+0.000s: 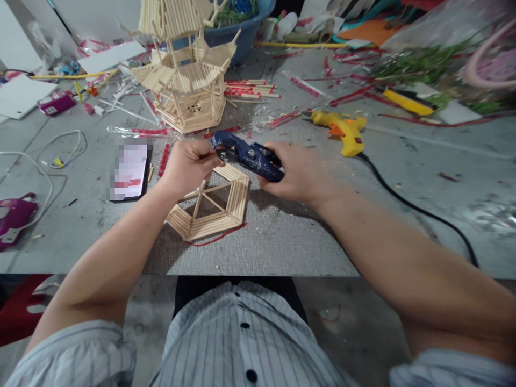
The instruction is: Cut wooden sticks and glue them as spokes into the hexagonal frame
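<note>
Two stick-built pieces are in view, so I log the build as partly done. Far left, a phone (129, 170) lies flat on the table (306, 242). Behind it stands the finished-looking tower (186, 80), several tiers already glued up. My left hand (186, 167) hovers over the hexagonal frame (213, 207), fingers pinched together at the nose of the blue cutter (248, 156); I cannot tell whether a stick is between them. The frame lies flat near the table edge, rim layers and inner spokes in place, but open between the spokes, so I judge it unfinished. My right hand (299, 174) is wrapped around the cutter's handles, squeezing them. Loose sticks (250, 90) remain beside the tower. Further right, the yellow glue gun (342, 130) lies apart from both hands.
</note>
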The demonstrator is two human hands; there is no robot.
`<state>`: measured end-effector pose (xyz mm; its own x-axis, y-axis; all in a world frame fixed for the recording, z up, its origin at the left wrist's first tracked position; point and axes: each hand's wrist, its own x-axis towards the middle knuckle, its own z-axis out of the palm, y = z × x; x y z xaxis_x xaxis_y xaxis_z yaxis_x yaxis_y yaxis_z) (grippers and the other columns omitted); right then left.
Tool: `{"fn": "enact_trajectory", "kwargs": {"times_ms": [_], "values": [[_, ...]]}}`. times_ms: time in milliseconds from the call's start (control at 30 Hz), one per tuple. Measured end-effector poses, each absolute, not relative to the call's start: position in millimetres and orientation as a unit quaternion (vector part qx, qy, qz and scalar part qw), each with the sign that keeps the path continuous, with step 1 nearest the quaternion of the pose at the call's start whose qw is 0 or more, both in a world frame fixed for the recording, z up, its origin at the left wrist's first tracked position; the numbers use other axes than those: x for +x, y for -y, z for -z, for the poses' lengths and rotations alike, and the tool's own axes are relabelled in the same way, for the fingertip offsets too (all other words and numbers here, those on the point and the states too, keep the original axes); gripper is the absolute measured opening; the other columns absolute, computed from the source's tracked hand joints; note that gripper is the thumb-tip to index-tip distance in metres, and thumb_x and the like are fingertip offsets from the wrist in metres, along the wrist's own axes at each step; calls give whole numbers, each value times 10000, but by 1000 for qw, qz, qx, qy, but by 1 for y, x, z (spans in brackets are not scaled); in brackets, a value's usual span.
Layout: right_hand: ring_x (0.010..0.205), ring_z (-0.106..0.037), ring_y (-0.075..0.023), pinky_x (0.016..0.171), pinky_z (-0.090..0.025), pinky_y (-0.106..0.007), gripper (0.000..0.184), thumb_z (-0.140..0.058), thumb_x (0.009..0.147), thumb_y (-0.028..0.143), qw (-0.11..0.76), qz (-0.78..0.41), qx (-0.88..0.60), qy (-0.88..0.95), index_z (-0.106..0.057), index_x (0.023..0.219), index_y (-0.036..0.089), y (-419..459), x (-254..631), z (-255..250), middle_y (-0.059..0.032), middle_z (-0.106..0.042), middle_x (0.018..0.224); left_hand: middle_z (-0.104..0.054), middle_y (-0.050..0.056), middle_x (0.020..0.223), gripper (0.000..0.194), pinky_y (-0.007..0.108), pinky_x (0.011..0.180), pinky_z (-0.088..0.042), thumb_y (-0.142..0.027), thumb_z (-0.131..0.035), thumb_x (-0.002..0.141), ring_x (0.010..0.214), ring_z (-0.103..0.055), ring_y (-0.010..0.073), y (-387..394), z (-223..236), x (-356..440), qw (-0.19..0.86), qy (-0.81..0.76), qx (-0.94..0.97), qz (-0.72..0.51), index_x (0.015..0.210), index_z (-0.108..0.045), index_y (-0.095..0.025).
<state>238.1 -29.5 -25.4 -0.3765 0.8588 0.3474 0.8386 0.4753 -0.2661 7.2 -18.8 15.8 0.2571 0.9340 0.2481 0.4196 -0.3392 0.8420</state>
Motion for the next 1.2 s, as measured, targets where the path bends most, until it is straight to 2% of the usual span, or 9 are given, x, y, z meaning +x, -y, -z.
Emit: {"fn": "enact_trajectory", "kwargs": {"times_ms": [167, 300, 667, 967, 1200], "values": [[924, -684, -340, 707, -508, -437, 474, -586, 722, 389, 218, -45, -519, 825, -623, 1164, 222, 32, 237, 22, -120, -735, 1069, -433, -73, 382, 234, 195, 385, -259, -52, -660, 727, 365, -371, 37, 18, -14, 9, 346, -468, 712, -392, 542, -597, -182], [881, -686, -327, 670, -486, -405, 459, -606, 708, 392, 204, -53, -533, 820, -631, 1129, 210, 32, 236, 21, -106, -742, 1030, -424, -79, 372, 254, 199, 374, -238, -3, -632, 711, 342, -359, 33, 19, -16, 11, 355, -473, 703, -396, 533, -591, -180], [765, -668, -299, 626, -468, -383, 369, -635, 725, 400, 204, -39, -539, 816, -648, 1050, 227, 29, 235, 28, -103, -735, 876, -464, -69, 387, 232, 185, 361, -254, -92, -710, 733, 333, -365, 26, 21, -17, 13, 372, -490, 685, -390, 550, -591, -169], [749, -669, -298, 624, -449, -377, 363, -622, 731, 395, 182, -34, -546, 817, -654, 1044, 212, 26, 235, 30, -112, -734, 881, -472, -62, 373, 234, 185, 355, -255, -84, -709, 742, 319, -370, 26, 18, -14, 12, 378, -501, 673, -390, 541, -616, -162], [665, -630, -261, 588, -430, -359, 203, -624, 775, 392, 203, -42, -546, 812, -660, 915, 250, 27, 232, 31, -66, -695, 732, -625, -34, 519, 147, 183, 331, -264, -53, -672, 738, 313, -383, 13, 18, -18, 15, 406, -495, 658, -397, 625, -665, -147]]}}
